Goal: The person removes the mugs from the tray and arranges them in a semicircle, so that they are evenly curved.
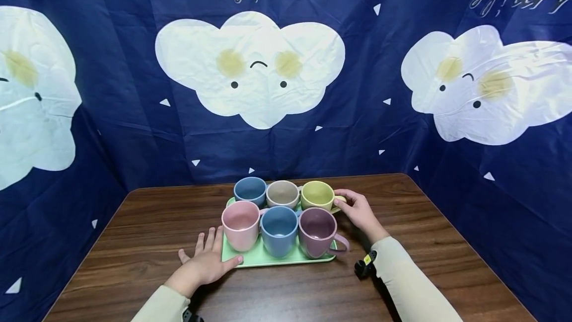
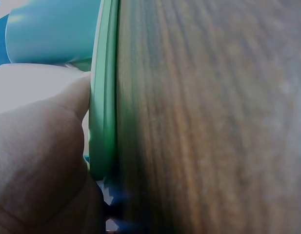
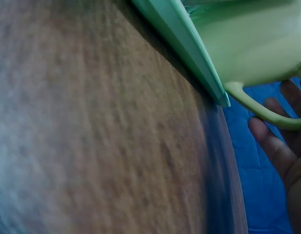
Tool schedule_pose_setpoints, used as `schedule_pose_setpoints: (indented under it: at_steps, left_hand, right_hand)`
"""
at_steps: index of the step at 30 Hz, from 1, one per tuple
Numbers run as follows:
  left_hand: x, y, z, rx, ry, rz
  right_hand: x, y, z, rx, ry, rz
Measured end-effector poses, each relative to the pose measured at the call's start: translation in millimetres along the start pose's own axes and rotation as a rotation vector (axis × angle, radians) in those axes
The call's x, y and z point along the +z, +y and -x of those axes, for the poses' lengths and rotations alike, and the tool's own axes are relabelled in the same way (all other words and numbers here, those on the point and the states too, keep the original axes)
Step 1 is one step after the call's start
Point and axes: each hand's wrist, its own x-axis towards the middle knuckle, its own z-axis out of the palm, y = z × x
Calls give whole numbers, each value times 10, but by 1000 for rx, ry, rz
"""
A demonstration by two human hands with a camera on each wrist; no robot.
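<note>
Left hand (image 1: 203,264) is flat on the table (image 1: 134,242), fingers spread, thumb pressed to the near-left corner of the green tray (image 1: 272,259). Six mugs sit on it in two rows, long side running left-right. Right hand (image 1: 361,211) is at the far-right end — fingers loosely bent at the yellow mug (image 1: 317,196) handle, though I can't tell if they've actually closed on it.

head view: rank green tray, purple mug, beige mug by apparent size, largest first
1. green tray, the widest by far, carrying all six mugs.
2. purple mug, front row.
3. beige mug, back row.
The mugs seem to be one matching set; the purple one may look bigger only because it is nearer the camera.
</note>
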Motion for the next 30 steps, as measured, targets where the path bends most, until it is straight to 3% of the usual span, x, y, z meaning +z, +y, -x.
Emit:
schedule_pose_setpoints:
  at_steps: [5, 15, 23, 30]
  left_hand:
    - [-24, -22, 13, -12, -7, -5]
    - [-26, 30, 24, 1, 6, 2]
    - [-31, 25, 7, -7, -2, 1]
    - [-81, 74, 71, -9, -23, -2]
  right_hand:
    - [67, -40, -14, 66, -1, -27]
    - [120, -133, 16, 57, 84, 84]
    - [81, 193, -70, 97, 123, 62]
    - [24, 227, -91, 50, 163, 102]
